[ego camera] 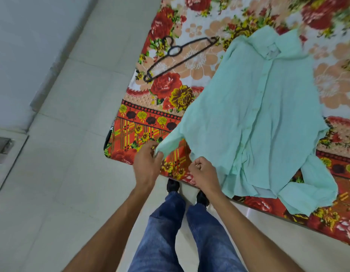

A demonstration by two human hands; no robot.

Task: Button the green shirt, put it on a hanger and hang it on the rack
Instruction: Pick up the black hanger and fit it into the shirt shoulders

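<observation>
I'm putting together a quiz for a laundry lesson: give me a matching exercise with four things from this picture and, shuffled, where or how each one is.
Things:
1. hanger
2. green shirt
3. left hand
4. shoes

States:
A. standing on the floor
B. pinching a sleeve end
C. lying on the floral sheet, no garment on it
D. spread out, front up

Pairs: 1-C, 2-D, 3-B, 4-A
</observation>
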